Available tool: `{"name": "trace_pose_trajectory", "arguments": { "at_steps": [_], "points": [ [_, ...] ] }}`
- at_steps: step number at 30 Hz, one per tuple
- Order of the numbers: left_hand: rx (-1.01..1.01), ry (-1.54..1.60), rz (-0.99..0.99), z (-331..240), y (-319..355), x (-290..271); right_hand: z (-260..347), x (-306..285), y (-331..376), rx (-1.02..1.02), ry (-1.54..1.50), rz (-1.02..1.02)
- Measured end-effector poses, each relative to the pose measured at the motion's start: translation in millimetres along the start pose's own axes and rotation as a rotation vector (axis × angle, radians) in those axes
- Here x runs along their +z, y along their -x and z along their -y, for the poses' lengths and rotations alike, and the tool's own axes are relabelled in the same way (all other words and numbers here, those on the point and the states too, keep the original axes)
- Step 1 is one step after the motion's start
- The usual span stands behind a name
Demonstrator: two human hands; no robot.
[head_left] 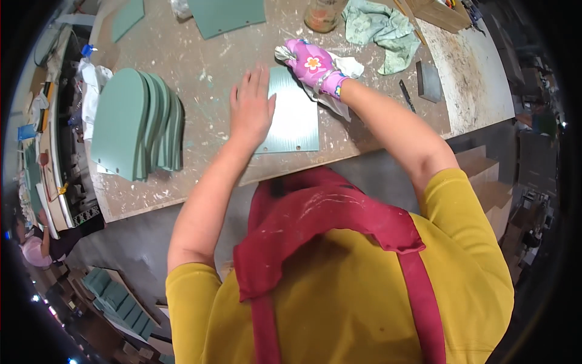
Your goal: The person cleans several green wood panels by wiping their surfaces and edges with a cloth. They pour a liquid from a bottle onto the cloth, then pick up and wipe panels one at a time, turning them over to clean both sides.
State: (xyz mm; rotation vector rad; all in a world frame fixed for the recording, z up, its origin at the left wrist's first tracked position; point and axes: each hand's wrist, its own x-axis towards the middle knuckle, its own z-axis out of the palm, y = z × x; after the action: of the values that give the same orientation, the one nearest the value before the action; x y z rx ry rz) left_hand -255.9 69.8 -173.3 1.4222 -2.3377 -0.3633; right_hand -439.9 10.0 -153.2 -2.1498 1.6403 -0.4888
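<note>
Head view: the panel [294, 124] is laid flat on the table [203, 103], its left edge partly covered by the flattened, unclenched left hand [250, 109]. A white rag [350, 65] is grasped by the gloved right hand [312, 64] at the panel's upper right. Rounded boards [121, 121] are stacked left of the panel.

In front of you, a thin, pale green panel [293, 118] lies flat on the workbench [206, 112], its straight near side close to the bench's near edge. Its surface is smooth and shiny, with a broad white glare across the middle. Two small dark holes sit along that near side. You hold a crumpled white cloth [333, 105], bunched, its loose folds spreading over the bench top.
</note>
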Motion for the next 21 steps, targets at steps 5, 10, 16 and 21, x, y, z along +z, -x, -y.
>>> {"name": "trace_pose_trajectory", "arguments": {
  "at_steps": [5,10,16,21],
  "points": [
    [0.078,-0.099,0.173,-47.8,31.0,-2.7,-19.6,-17.3,39.2,0.376,-0.721,-0.072],
    [0.241,0.004,0.298,-77.4,78.6,-12.1,-38.3,-31.9,83.6,0.488,-1.152,-0.279],
    [0.172,0.164,-0.108,-74.9,81.4,-32.7,-41.4,-63.2,93.0,0.526,-1.261,-0.403],
    [-0.773,1.731,-0.412,-60.9,47.3,-67.6,-40.1,-81.2,75.8,0.380,-1.136,-0.522]
  ]
}}
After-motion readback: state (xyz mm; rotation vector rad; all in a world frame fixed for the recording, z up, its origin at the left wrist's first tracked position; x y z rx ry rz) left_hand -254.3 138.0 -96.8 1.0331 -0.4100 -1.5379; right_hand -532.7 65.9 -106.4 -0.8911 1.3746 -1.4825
